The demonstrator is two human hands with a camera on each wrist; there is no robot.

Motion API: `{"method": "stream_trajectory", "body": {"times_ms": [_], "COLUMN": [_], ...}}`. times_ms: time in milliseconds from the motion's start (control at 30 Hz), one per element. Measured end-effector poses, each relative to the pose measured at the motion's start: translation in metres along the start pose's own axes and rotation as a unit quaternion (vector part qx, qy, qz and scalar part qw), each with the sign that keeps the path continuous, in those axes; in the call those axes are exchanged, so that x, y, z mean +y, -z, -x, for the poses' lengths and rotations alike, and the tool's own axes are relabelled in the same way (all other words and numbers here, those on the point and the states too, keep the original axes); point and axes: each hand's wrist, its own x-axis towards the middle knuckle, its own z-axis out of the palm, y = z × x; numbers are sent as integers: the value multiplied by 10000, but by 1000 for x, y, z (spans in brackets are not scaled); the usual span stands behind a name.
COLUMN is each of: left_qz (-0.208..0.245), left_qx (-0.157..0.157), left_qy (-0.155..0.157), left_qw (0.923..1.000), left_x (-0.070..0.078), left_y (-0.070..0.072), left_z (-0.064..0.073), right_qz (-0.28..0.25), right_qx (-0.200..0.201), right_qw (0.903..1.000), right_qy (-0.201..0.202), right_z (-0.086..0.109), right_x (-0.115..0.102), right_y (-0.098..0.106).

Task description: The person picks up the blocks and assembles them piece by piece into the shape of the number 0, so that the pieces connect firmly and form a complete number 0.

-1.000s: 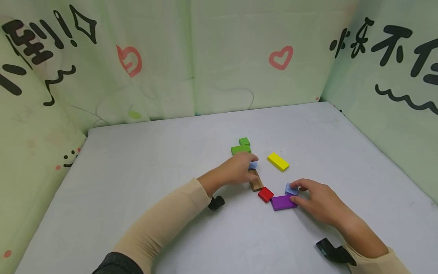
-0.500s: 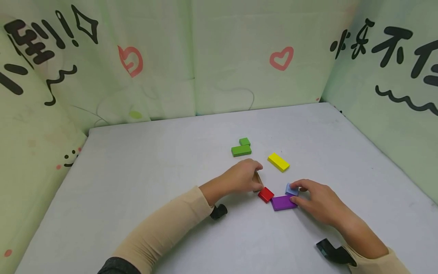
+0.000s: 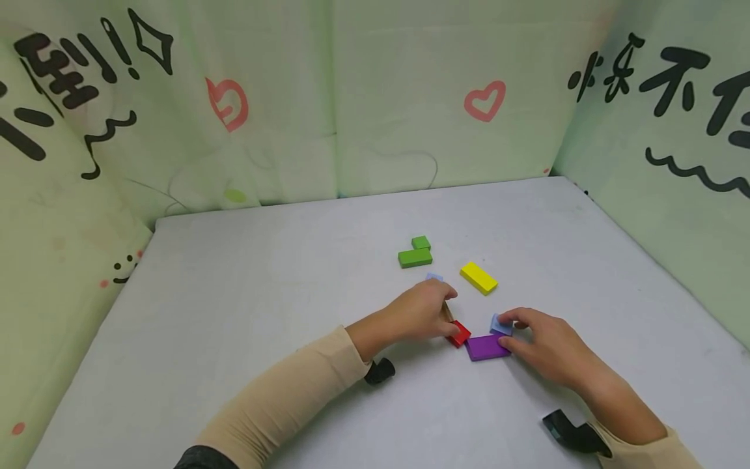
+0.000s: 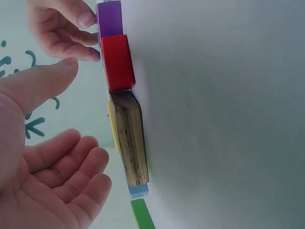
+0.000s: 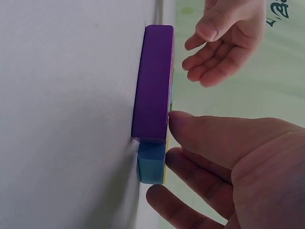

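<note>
In the head view, my left hand [image 3: 418,312] hovers over the brown wooden block [image 4: 129,138] and the red block [image 3: 461,333]. Its thumb and fingers are spread apart and hold nothing in the left wrist view. My right hand [image 3: 541,342] is at the right end of the row. Its thumb is right at the edge of the purple block [image 5: 155,83], and its fingers, loosely bent, lie close by the small blue block [image 5: 152,162]. Red, purple and blue blocks lie end to end. Another light blue block [image 3: 434,277] shows partly behind the left hand.
Farther back lie a long green block [image 3: 415,258] and a small green block [image 3: 420,242]. A yellow block [image 3: 478,278] lies apart, to the right of these. The white table [image 3: 263,280] is backed by pale green curtains [image 3: 381,98].
My left hand has moved toward me and right along the row, from the light blue and brown blocks to the red one. My right hand has stayed in place.
</note>
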Motion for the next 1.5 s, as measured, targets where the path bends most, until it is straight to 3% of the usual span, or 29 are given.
{"method": "stream_trajectory", "body": {"times_ms": [467, 967, 1500], "left_qz": [-88, -470, -765], "left_qx": [-57, 42, 59], "left_qy": [271, 202, 326], "left_qw": [9996, 9987, 9965], "left_x": [3, 4, 10], "left_y": [-8, -11, -12], "left_z": [-1, 0, -1], "right_qz": [9, 65, 44], "right_qx": [26, 71, 133], "right_qw": [10000, 9999, 9999], "right_qy": [92, 66, 33], "right_z": [-1, -2, 1], "right_x": [-1, -3, -3], "right_y": [1, -1, -2]}}
